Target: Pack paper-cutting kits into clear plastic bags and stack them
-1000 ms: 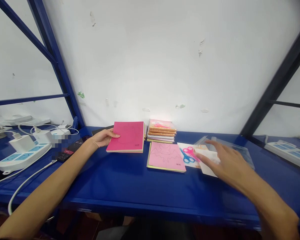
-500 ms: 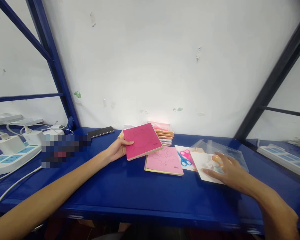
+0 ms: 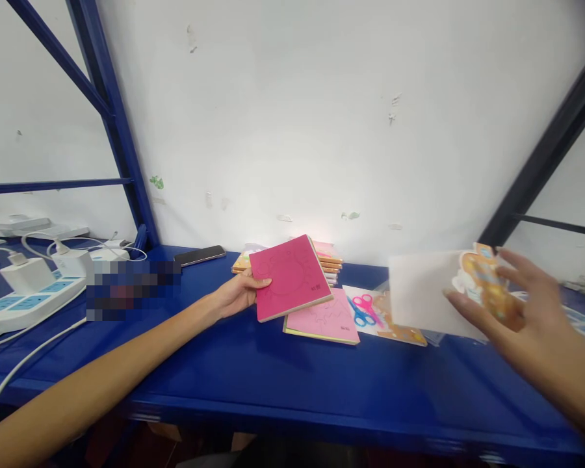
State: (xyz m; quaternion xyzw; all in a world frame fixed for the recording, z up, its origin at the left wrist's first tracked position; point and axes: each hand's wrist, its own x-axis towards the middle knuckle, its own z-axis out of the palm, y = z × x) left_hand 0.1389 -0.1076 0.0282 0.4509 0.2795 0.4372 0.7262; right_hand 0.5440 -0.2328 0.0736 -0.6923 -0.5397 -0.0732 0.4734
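The work surface [image 3: 244, 370] is a glossy blue bench spanning the lower half of the frame. A white wall [image 3: 283, 117] stands behind it, marked with torn residue and a green patch [image 3: 156, 182] at left. A blue frame post [image 3: 119, 143] slopes through the upper left; a dark post [image 3: 541, 149] slopes through the upper right.

The left hand [image 3: 238, 294] grips the magenta pad [image 3: 290, 276] at centre, thumb on the cover. The pad is tilted and overlaps the pink pad [image 3: 322, 322] in the view. The right hand [image 3: 536, 325], blurred, grasps the white card [image 3: 422, 289] at right, thumb across its front. The card bears an orange figure.

Blue scissors [image 3: 364, 316] and pink scissors [image 3: 363, 302] show on a printed sheet [image 3: 404, 329], right of centre. A stack of packs [image 3: 332, 265] sits behind the magenta pad. A phone [image 3: 199, 255] and a power strip [image 3: 34, 300] occupy the left side.

Labels: both pads carry small dark characters at the lower right of the cover, too small to read.
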